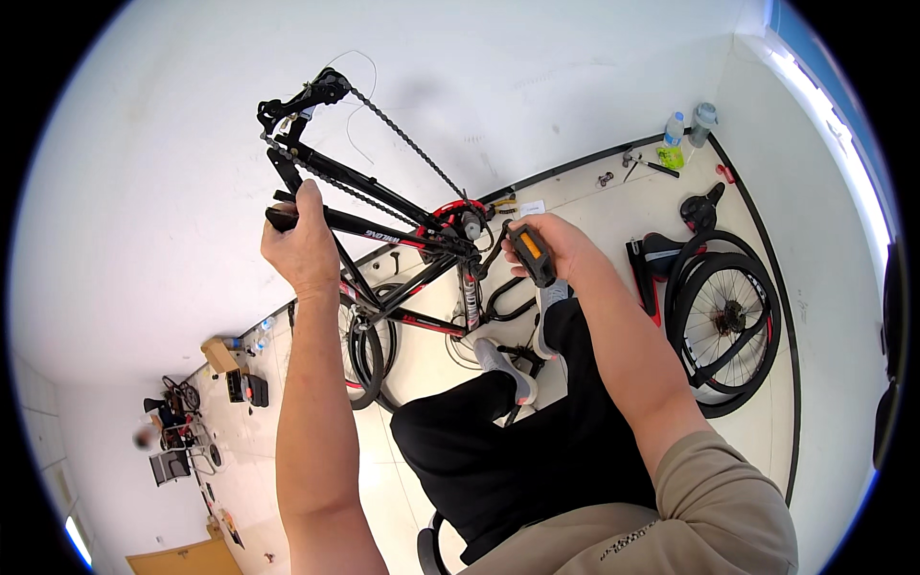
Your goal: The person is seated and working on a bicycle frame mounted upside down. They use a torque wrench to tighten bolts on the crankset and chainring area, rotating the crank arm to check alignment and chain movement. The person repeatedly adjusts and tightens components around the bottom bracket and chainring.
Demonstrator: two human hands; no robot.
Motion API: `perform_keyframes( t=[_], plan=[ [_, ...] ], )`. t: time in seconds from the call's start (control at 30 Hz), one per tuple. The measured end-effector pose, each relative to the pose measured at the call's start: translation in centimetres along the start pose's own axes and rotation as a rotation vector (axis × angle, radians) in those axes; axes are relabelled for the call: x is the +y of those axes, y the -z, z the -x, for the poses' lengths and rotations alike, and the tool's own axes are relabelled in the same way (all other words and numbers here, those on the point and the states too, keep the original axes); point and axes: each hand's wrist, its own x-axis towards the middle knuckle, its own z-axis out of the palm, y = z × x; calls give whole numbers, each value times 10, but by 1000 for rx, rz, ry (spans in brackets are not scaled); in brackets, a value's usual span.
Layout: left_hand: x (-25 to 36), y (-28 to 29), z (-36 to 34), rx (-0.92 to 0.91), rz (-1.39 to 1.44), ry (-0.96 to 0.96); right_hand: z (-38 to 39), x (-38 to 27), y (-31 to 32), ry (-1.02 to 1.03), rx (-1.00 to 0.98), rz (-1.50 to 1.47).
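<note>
Head view: grasping in the right hand (pixel 558 241) a black, block-shaped pedal with an orange reflector (pixel 530 247), just beside the crank area; cannot tell whether fastened to the crank. Clenched in the left hand (pixel 299 247): the near end of a black metal bicycle frame with red and white markings (pixel 369 227), partly covered by the palm. Strung above: a dark metal chain (pixel 402 134), leading from a black derailleur (pixel 326 88) toward a red-edged chainring, largely hidden behind tubes. Lower down, partly blocked by frame and left forearm: black-tyred wheels (pixel 379 369). Off to the right, on the pale floor: a black spoked wheel (pixel 733 318), near a black saddle (pixel 702 211). Beyond, close to the wall: a dark-handled hammer (pixel 661 169) and a blue-capped clear bottle (pixel 674 127). Far left: a co-worker (pixel 171 420), too small and blurred to make out.
</note>
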Motion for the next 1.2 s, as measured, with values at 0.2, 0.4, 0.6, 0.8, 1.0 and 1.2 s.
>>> perform_keyframes(
  t=[0.2,0.4,0.6,0.8,1.0,1.2],
  plan=[
    [-1,1,0,-2,4,9,5,-3,3,56,23,35],
    [-2,0,-1,3,-19,-8,0,1,3,280,357,499],
    [0,0,2,1,1,-8,14,-6,-2,289,677,1199],
    [-2,2,0,-12,17,15,11,-6,1,308,692,1177],
    [5,-2,3,4,17,18,5,-5,11,328,405,482],
    [6,-2,4,15,47,24,16,-5,-9,206,171,146]
  ],
)
